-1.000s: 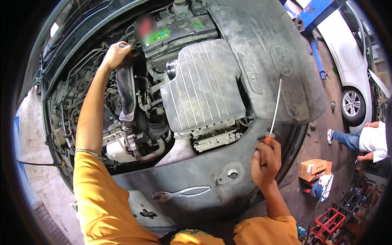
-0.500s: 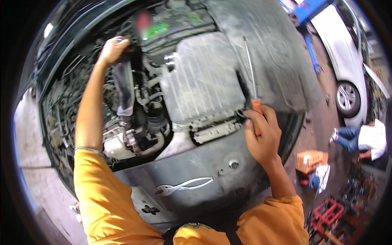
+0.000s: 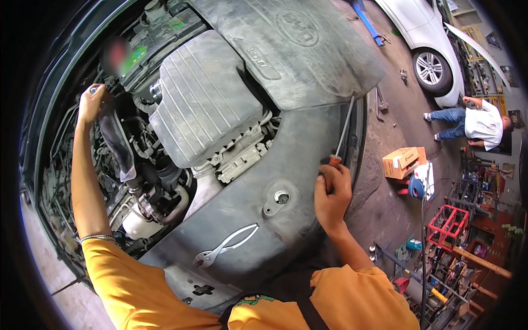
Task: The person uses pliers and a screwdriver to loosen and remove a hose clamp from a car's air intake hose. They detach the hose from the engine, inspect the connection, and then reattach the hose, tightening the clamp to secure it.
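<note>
Closest to the worker's body, silver pliers [image 3: 228,246] lie on the dark front panel [image 3: 264,242], to the left of the right fingers and nearer the body. The right hand [image 3: 332,199] has its fingers closed around the orange handle of a screwdriver [image 3: 345,132]; the shaft points away from them, its tip by the edge of a plastic engine cover [image 3: 341,52], though contact cannot be told.

Between the two hands sits a ribbed filter box [image 3: 206,104]. The left hand [image 3: 91,104] reaches farther in, fingers curled at the far end of a dark duct [image 3: 114,140]; what they grip, if anything, cannot be made out. The step in hand appears to be finger work there, the screwdriver held aside. Using it there would call for swinging the tip leftward past the filter box.

Beyond the right fingers, off to the right, are a cardboard box [image 3: 403,163] on the floor, a person in a white shirt [image 3: 484,124] and a white car [image 3: 404,25].
</note>
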The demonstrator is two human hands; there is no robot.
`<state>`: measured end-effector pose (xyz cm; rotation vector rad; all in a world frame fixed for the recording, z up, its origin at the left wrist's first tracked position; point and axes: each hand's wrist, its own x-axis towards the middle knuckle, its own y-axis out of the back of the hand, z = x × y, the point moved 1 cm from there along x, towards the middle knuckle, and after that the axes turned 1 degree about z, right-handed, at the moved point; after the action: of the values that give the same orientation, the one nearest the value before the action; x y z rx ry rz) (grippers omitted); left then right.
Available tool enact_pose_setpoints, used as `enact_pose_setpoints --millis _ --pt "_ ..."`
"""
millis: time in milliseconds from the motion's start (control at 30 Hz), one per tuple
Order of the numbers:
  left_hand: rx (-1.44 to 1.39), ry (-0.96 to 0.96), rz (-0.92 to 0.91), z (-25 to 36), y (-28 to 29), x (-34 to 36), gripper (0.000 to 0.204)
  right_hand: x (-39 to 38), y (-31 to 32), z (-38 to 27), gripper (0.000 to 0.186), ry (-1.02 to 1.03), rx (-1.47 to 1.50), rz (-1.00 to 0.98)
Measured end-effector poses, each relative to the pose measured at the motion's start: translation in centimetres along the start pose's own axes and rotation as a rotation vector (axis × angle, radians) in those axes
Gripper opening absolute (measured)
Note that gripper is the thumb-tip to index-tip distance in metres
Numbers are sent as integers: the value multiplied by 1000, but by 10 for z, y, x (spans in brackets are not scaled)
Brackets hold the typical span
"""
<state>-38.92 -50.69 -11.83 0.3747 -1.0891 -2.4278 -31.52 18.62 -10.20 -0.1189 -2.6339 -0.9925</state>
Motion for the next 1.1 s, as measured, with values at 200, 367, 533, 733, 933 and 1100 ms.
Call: enact_pose_setpoints --millis 200,367,533,733,933,1100 --pt "5 -8 3 -12 6 10 38 -21 17 9 20 -53 -115 -74" --pt "-3 18 8 -3 2 -7 34 -10 7 8 25 -15 -306 -127" --pt "141 -1 55 54 -10 -26 36 11 8 7 28 39 -364 -129" --pt "55 55 58 49 -2 -30 33 19 11 10 24 56 -365 -146" --pt "41 2 58 20 2 -27 31 27 10 -1 21 128 -283 -133" --pt "81 -41 43 59 0 -35 35 25 -14 -52 18 127 131 -248"
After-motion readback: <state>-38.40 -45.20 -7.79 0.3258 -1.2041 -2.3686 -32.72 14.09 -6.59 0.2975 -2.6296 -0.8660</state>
